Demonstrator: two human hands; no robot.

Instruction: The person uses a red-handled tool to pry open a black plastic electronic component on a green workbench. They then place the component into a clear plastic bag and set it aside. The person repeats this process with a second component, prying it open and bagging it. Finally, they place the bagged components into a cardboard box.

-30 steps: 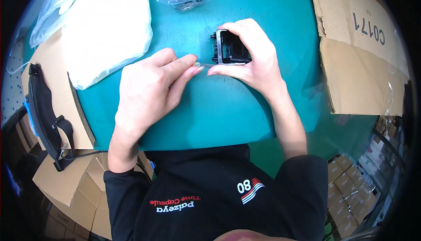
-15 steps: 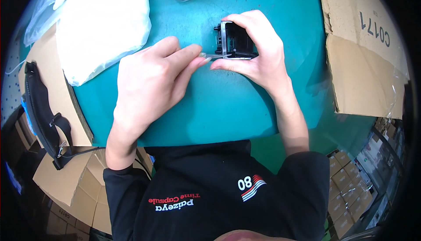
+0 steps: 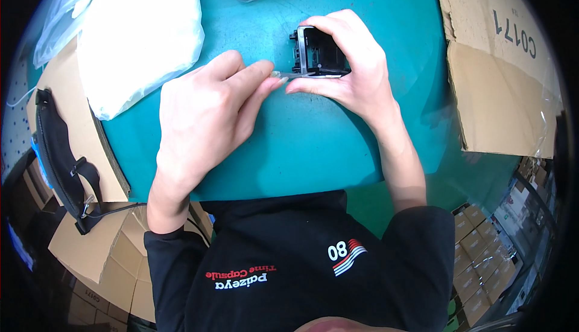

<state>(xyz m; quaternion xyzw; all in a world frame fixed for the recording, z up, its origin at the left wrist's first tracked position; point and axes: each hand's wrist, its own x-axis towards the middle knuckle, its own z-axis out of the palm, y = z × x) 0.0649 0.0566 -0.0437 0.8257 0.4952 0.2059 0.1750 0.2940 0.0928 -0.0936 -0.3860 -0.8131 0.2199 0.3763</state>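
Left of my fingers [image 3: 256,75]: a white plastic bag [image 3: 145,36]; farther left, a black strapped pouch [image 3: 55,151]. Right of my fingers: brown cardboard [image 3: 503,99]; lower right, stacked cartons [image 3: 480,256].

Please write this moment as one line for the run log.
left grip: thin greyish strip | right grip: black boxy plastic-looking housing | strip's far end at housing's near rim | surface: green tabletop

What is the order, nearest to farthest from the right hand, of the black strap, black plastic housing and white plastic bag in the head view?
1. Black plastic housing: gripped by the right hand.
2. White plastic bag: upper left.
3. Black strap: far left.
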